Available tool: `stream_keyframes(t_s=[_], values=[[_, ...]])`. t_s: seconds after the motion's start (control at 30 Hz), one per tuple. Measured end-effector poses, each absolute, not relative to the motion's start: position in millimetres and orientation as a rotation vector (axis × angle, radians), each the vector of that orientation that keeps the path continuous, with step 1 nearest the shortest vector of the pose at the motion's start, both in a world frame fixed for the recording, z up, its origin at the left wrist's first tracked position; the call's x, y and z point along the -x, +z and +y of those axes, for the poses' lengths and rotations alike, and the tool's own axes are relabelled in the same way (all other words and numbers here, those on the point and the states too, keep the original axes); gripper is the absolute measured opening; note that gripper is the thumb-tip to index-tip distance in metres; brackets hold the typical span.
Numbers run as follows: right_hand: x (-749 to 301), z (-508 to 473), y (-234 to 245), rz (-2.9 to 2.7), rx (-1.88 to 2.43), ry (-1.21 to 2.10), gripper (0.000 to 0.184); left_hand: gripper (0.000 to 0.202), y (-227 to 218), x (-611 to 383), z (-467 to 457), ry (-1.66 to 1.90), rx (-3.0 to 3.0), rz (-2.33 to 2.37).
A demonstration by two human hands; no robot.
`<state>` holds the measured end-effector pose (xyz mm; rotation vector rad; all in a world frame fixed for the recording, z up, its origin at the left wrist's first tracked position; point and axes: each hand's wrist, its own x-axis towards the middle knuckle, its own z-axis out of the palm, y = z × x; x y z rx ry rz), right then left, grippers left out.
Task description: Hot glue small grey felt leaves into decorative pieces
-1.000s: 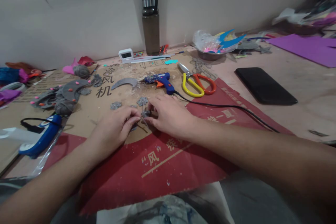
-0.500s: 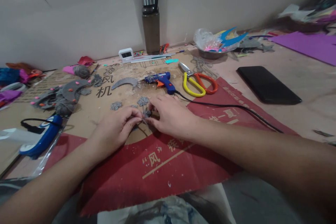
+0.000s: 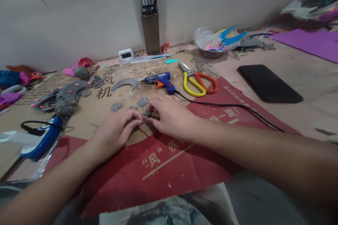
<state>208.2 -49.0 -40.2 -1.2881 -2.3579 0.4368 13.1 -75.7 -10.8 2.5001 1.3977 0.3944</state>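
Observation:
My left hand (image 3: 120, 126) pinches a thin strand of grey yarn (image 3: 146, 126) between thumb and forefinger. Its loose end hangs down over the cardboard. Close against it, my right hand (image 3: 171, 116) has thumb and fingers bent round a small dark-grey yarn piece (image 3: 146, 114), partly hidden by the fingers. Just beyond the fingertips lies a grey yarn flower (image 3: 143, 102), and another yarn flower (image 3: 116, 107) is near my left knuckles. Both hands rest low over the cardboard sheet (image 3: 169, 168).
Behind my hands lie a blue glue gun (image 3: 161, 81) with a black cord, a grey crescent (image 3: 125, 82) and yellow-and-red-handled scissors (image 3: 195, 81). A phone (image 3: 269, 83) is at right, a blue-and-white device (image 3: 42, 139) at left. A bottle (image 3: 150, 24) stands by the wall.
The view has shifted slightly. Both hands stay almost in place, fingertips together at the yarn, with only a small movement of the strand.

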Motion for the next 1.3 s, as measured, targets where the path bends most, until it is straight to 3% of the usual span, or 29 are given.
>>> stream_keyframes(t_s=[0.57, 0.83, 1.3], values=[[-210, -48, -36, -2.395, 1.263, 0.463, 0.025, 0.018, -14, -10, -77, 0.371, -2.603, 1.331], [-216, -38, -34, -2.511, 1.187, 0.451, 0.050, 0.017, -17, -7, -78, 0.357, -2.643, 1.298], [-216, -37, -33, -2.555, 1.223, 0.334, 0.038, 0.019, -17, -6, -79, 0.324, -2.659, 1.267]])
